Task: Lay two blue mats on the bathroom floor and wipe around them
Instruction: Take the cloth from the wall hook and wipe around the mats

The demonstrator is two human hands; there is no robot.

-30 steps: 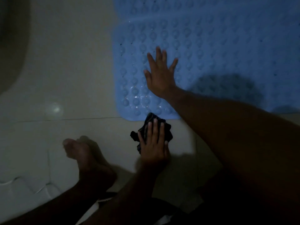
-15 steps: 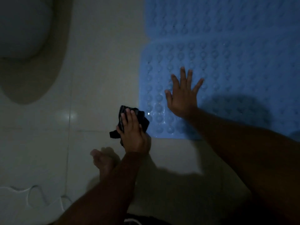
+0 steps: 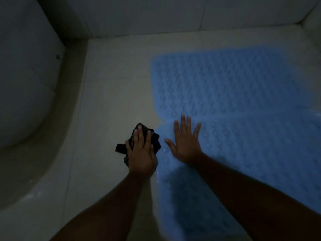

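Two blue bumpy mats lie side by side on the pale tiled floor: a far mat [image 3: 225, 80] and a near mat [image 3: 251, 153], meeting at a seam. My right hand [image 3: 185, 142] lies flat with spread fingers on the near mat's left edge. My left hand [image 3: 141, 152] presses a dark crumpled cloth [image 3: 139, 141] onto the tiles just left of the mats, fingers straight over it.
A white toilet base [image 3: 26, 84] curves along the left side. The tiled wall [image 3: 156, 14] runs across the back, close behind the far mat. Bare floor tiles [image 3: 112, 93] stretch between the toilet and the mats.
The left hand has slid the cloth forward along the mats' left edge. The view has tilted up, showing the far mat and wall; my foot is out of sight.
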